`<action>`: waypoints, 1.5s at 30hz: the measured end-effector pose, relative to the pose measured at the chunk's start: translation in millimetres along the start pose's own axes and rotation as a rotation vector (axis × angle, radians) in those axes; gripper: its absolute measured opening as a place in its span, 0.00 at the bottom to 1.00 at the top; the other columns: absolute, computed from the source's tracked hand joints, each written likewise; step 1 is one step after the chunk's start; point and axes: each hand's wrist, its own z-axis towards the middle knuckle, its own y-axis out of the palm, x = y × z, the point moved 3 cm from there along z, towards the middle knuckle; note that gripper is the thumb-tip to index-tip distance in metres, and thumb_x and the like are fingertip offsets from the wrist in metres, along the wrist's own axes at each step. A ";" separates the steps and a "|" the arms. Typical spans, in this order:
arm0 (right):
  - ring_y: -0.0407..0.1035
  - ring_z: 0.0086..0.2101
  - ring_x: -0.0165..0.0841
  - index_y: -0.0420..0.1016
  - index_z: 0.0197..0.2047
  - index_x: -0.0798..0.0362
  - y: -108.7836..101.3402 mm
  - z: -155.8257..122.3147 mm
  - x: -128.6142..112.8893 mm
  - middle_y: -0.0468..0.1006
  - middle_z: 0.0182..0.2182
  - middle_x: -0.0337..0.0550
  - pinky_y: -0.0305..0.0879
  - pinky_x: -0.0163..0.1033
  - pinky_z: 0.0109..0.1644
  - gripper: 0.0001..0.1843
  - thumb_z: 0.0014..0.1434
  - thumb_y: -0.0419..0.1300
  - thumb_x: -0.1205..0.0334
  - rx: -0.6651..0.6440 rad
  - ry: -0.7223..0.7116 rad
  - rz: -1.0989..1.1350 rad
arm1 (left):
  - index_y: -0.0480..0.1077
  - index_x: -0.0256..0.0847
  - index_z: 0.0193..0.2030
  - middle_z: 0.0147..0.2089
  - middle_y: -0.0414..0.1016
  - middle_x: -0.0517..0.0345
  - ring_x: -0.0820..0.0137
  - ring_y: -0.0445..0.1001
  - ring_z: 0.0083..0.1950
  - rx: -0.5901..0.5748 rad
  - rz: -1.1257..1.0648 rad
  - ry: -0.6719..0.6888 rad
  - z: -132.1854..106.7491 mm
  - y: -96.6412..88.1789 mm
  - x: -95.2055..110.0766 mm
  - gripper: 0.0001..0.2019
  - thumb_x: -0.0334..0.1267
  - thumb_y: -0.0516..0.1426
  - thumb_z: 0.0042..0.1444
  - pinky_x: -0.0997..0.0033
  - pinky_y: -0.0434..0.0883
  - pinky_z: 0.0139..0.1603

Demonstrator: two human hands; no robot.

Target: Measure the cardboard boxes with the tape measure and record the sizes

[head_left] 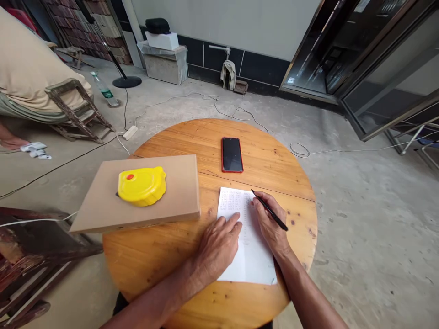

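A white sheet of paper (247,256) with rows of small writing lies on a round wooden table (281,164). My left hand (219,244) rests on the sheet's left side, fingers stretched out and holding nothing. Between the fingers of my right hand (270,221) is a black pen (274,214), its tip near the paper's upper right corner. The writing is too small to read. Beyond the sheet lies a phone (232,155) in a red case, its screen dark.
A cardboard box (178,187) overhangs the table's left edge, with a yellow tape measure (141,185) on top. Cables run across the concrete floor past a power strip (130,132). A small wooden stool (78,112), a water bottle (104,90) and another person's foot (34,148) are at the left.
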 end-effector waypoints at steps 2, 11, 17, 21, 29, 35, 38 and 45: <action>0.75 0.43 0.39 0.73 0.53 0.51 -5.1 -1.0 -9.4 0.80 0.46 0.48 0.70 0.44 0.47 0.14 0.65 0.55 0.63 -0.123 -0.131 -0.166 | 0.71 0.38 0.53 0.65 0.67 0.52 0.55 0.71 0.53 -0.048 0.006 0.005 -4.2 -5.8 2.6 0.16 0.28 0.54 0.59 0.54 0.73 0.53; 0.69 0.53 0.47 0.74 0.56 0.52 -7.0 -40.4 -31.5 0.77 0.53 0.52 0.62 0.50 0.51 0.24 0.60 0.51 0.78 -0.454 -0.460 -0.889 | 0.72 0.39 0.51 0.65 0.67 0.48 0.54 0.66 0.62 -0.076 -0.032 -0.010 -51.3 -21.3 -1.4 0.15 0.31 0.58 0.57 0.51 0.67 0.61; 0.70 0.51 0.45 0.74 0.56 0.55 -30.2 -84.7 -16.5 0.76 0.54 0.54 0.65 0.49 0.50 0.25 0.58 0.50 0.77 -0.294 -0.324 -0.821 | 0.69 0.40 0.58 0.67 0.65 0.49 0.56 0.61 0.67 0.078 -0.076 -0.023 -78.1 -2.1 -0.2 0.20 0.32 0.58 0.58 0.50 0.62 0.66; 0.69 0.54 0.45 0.75 0.54 0.56 -29.8 -99.1 -12.5 0.76 0.55 0.56 0.66 0.49 0.51 0.19 0.64 0.49 0.71 -0.235 -0.330 -0.803 | 0.70 0.39 0.58 0.67 0.66 0.48 0.56 0.62 0.67 0.154 -0.074 -0.047 -83.8 6.1 6.3 0.19 0.33 0.57 0.59 0.49 0.60 0.68; 0.72 0.51 0.46 0.76 0.51 0.52 -26.3 -89.2 -24.3 0.78 0.53 0.54 0.67 0.54 0.49 0.17 0.67 0.48 0.64 -0.159 -0.335 -0.740 | 0.69 0.42 0.59 0.67 0.65 0.49 0.56 0.60 0.68 0.144 -0.110 -0.084 -83.9 0.6 11.0 0.19 0.38 0.57 0.60 0.50 0.59 0.69; 0.71 0.52 0.45 0.76 0.50 0.50 -0.5 -57.8 -82.3 0.76 0.54 0.52 0.69 0.54 0.52 0.15 0.66 0.52 0.57 -0.137 -0.430 -0.479 | 0.68 0.43 0.58 0.68 0.63 0.51 0.59 0.58 0.69 0.180 -0.181 -0.099 -96.6 -4.6 6.5 0.20 0.40 0.59 0.59 0.53 0.57 0.70; 0.70 0.54 0.44 0.74 0.53 0.51 38.8 -30.1 -142.9 0.74 0.56 0.52 0.69 0.52 0.54 0.16 0.65 0.53 0.58 -0.243 -0.534 -0.428 | 0.69 0.43 0.55 0.67 0.65 0.52 0.59 0.59 0.68 0.205 -0.227 -0.106 -106.8 -10.4 3.9 0.17 0.41 0.59 0.59 0.55 0.57 0.71; 0.64 0.58 0.56 0.60 0.66 0.61 145.1 18.7 -221.5 0.67 0.61 0.64 0.61 0.61 0.58 0.39 0.56 0.63 0.53 -0.518 -0.561 -0.581 | 0.73 0.45 0.47 0.60 0.71 0.52 0.57 0.67 0.62 0.433 -0.262 -0.113 -142.4 -36.8 -19.2 0.11 0.34 0.56 0.58 0.53 0.67 0.63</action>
